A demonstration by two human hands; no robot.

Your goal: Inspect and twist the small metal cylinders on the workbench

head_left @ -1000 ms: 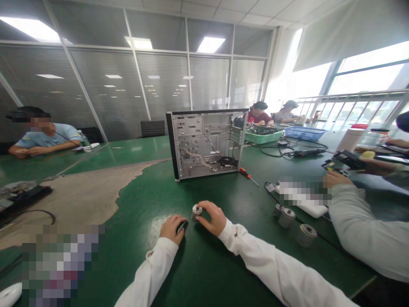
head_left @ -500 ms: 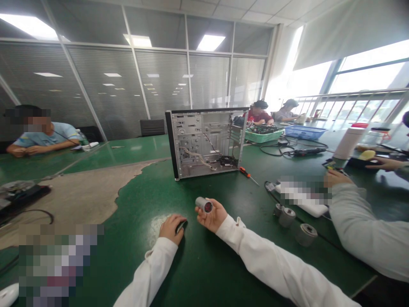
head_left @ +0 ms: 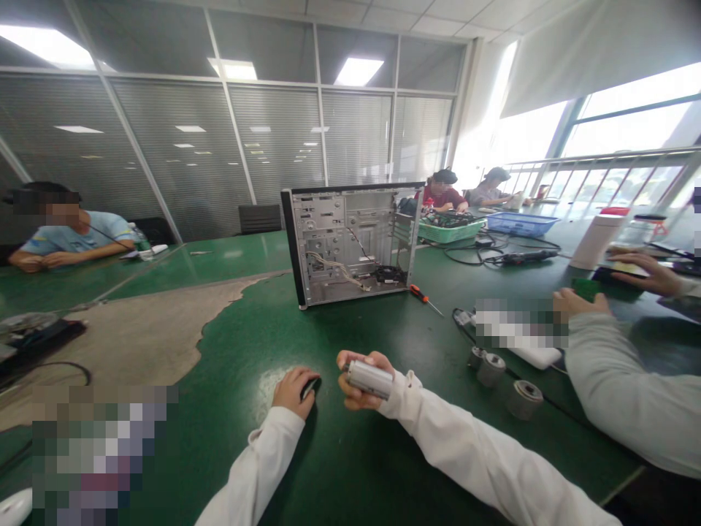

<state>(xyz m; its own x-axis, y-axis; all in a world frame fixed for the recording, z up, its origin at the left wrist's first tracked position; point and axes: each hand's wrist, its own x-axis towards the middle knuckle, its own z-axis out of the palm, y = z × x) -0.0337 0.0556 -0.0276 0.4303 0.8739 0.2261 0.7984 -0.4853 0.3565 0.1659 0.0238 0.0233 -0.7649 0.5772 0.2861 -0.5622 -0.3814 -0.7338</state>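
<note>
Held sideways in the right hand (head_left: pixel 351 394) is a silver metal can (head_left: pixel 371 379), over the green table (head_left: pixel 328 460). Near it, the left hand (head_left: pixel 292 389) rests, curled around a small dark thing (head_left: pixel 311 386). Behind them stands an open computer case (head_left: pixel 355 245), with an orange screwdriver (head_left: pixel 420 294) beside it.
</note>
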